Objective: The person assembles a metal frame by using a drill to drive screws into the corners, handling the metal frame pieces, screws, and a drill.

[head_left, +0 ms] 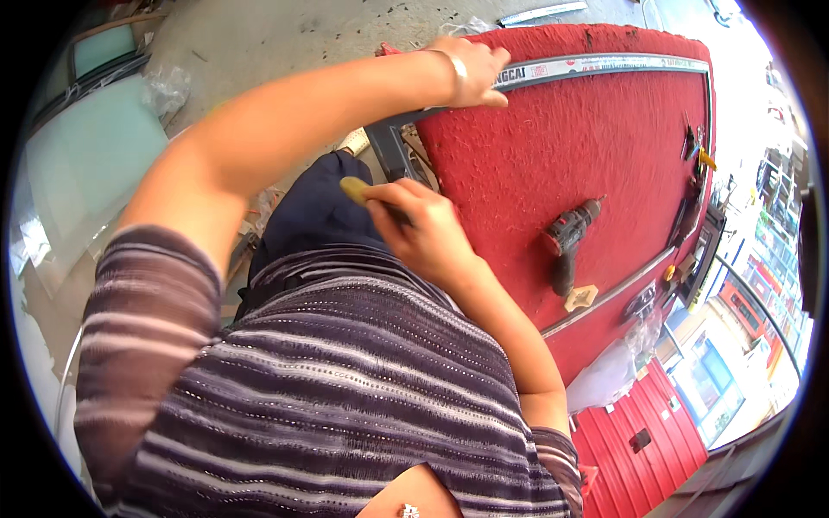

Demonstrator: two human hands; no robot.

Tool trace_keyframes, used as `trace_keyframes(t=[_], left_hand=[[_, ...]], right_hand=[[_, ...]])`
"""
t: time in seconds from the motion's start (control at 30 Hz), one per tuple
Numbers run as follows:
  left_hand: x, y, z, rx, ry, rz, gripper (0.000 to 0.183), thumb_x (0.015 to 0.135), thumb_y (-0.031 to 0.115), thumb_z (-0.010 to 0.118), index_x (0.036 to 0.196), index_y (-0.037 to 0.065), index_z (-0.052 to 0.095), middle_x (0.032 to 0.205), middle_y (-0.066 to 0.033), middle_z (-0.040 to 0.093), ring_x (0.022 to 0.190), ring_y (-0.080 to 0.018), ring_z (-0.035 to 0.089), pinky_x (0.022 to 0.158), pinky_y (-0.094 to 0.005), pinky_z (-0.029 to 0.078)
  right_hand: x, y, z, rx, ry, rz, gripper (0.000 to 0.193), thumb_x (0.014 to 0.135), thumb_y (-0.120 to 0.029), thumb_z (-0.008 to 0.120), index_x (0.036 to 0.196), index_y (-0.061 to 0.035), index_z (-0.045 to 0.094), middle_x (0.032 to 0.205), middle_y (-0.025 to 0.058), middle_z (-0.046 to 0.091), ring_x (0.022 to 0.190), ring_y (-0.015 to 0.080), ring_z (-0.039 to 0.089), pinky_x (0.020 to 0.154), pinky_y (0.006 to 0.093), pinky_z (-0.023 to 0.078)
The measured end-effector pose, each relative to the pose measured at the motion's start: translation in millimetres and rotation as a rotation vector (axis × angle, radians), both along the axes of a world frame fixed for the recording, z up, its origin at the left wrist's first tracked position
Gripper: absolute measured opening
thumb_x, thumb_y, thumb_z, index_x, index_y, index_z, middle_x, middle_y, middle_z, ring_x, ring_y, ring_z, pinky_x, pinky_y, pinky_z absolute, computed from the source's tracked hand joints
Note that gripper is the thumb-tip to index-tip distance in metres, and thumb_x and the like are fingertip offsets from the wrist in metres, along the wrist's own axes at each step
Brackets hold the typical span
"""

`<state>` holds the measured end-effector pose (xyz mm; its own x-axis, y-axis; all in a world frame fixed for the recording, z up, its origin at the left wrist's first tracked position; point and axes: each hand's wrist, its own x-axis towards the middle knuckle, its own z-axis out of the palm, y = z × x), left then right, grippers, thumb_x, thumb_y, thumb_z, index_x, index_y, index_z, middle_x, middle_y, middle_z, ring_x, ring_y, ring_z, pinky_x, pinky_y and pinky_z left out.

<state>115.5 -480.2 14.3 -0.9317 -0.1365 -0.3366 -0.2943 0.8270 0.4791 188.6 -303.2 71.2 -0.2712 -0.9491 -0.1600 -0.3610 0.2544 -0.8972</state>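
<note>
Your left hand (477,76) lies across the metal frame (609,65) close to its near-left corner, fingers draped over the bar; whether they grip it or only rest there, you can't tell from here. Your right hand (421,223) is clenched around a tool with a dull yellow end (354,190), held over your lap, apart from the frame; its other end is hidden. The frame lies on the red surface (509,164), its corner jutting past the edge — a push down there could tip or shift it if your left hand bears too lightly. A slip of the tool could strike your trousers (302,207) or scrape the frame's printed film. The drill (572,231) lies loose on its side within the frame, near a tan block (581,299) — a hard jolt to the surface could set it sliding.
</note>
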Motion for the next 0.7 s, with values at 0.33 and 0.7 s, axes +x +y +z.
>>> trace_keyframes(t=[0.33,0.7], left_hand=[[-34,4,-30,-0.231,-0.001,-0.253,0.060,0.087,0.040,0.068,0.128,0.007,0.040,0.103,-0.0164,0.070,0.097,-0.0338,0.068,0.081,-0.0442,0.054],[-28,1,-25,-0.265,-0.018,-0.270,0.059,0.088,0.045,0.065,0.127,0.009,0.040,0.102,-0.0174,0.070,0.094,-0.0338,0.069,0.082,-0.0446,0.054]], right_hand=[[11,8,-3,-0.027,-0.087,-0.024,0.011,0.085,-0.009,0.068,0.096,-0.0050,0.068,0.082,0.0162,0.062,0.074,0.0355,0.064,0.065,0.0410,0.053],[-109,121,-18,-0.014,0.940,-0.677,0.035,0.083,0.010,0.061,0.114,-0.0046,0.069,0.115,0.0182,0.053,0.106,0.0317,0.058,0.090,0.0379,0.050]])
